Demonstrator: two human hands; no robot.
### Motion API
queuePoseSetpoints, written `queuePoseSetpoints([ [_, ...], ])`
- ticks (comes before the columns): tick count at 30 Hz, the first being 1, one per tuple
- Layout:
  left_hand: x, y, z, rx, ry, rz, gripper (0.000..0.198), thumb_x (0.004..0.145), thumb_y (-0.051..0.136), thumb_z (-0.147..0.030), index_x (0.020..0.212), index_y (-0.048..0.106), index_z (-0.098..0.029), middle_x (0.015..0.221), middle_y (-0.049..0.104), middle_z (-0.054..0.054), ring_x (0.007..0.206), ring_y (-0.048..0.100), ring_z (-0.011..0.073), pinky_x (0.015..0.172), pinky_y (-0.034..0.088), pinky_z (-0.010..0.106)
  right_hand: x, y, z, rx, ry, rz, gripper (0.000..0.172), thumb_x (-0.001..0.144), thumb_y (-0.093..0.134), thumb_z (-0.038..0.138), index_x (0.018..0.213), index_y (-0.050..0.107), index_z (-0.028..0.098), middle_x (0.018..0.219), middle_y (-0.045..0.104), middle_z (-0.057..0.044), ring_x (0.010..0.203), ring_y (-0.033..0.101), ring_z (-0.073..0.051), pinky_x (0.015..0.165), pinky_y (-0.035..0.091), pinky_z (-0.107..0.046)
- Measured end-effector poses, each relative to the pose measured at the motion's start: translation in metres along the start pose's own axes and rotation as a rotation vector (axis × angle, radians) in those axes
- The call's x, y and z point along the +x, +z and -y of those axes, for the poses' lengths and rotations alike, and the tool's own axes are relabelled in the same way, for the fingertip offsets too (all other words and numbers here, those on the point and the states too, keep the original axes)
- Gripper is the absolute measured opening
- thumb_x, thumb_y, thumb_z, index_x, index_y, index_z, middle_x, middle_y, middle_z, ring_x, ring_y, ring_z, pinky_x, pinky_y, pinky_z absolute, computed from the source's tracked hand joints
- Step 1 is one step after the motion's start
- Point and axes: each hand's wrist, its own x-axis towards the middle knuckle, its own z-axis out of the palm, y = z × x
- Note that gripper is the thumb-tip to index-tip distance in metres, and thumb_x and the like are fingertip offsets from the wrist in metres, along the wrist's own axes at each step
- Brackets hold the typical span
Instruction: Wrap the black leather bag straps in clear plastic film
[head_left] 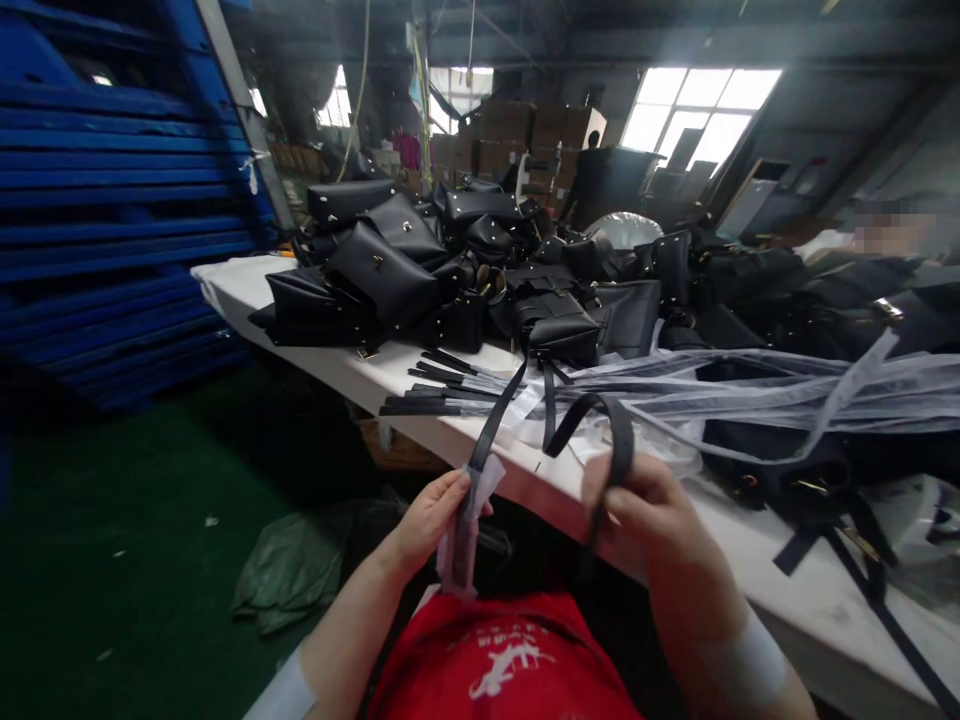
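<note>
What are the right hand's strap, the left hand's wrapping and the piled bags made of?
Strap: perhaps leather or imitation, smooth, dull black, bending in firm curves. Wrapping: probably thin plastic film, translucent, crinkled. Bags: apparently leather-like too, with soft black sheen.

The head-worn camera looks forward and slightly down from close by the near side of the long, flat, white-topped table (559,476), facing across it.

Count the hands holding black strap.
2: the left hand grips strap partly covered in film; the right hand grips a curled length. Others could be hidden behind the piled bags.
</note>
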Motion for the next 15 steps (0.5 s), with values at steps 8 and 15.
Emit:
queuePoseSetpoints([
  [8, 0.002, -0.004, 0.009, 0.091, 0.015, 0.068, 0.048, 0.084, 0.061, -0.057, 0.099, 0.069, -0.012, 0.08, 0.07, 0.006, 0.058, 0.057, 0.0114, 0.052, 0.046, 0.021, 0.038, 0.046, -0.019, -0.043, 0.149, -0.404, 0.041, 0.08, 0.065, 0.053, 0.071, 0.068, 0.013, 0.063, 0.069, -0.007, 0.049, 0.058, -0.013, 0.046, 0.044, -0.022],
  [15, 0.004, -0.005, 0.012, 0.112, 0.031, 0.074, 0.051, 0.085, 0.059, -0.059, 0.099, 0.07, -0.011, 0.076, 0.066, 0.005, 0.058, 0.056, 0.0114, 0.052, 0.044, 0.021, 0.037, 0.052, -0.036, -0.173, 0.201, -0.36, 0.039, 0.084, 0.06, 0.048, 0.062, 0.067, 0.016, 0.051, 0.063, -0.004, 0.045, 0.058, -0.015, 0.047, 0.044, -0.024],
])
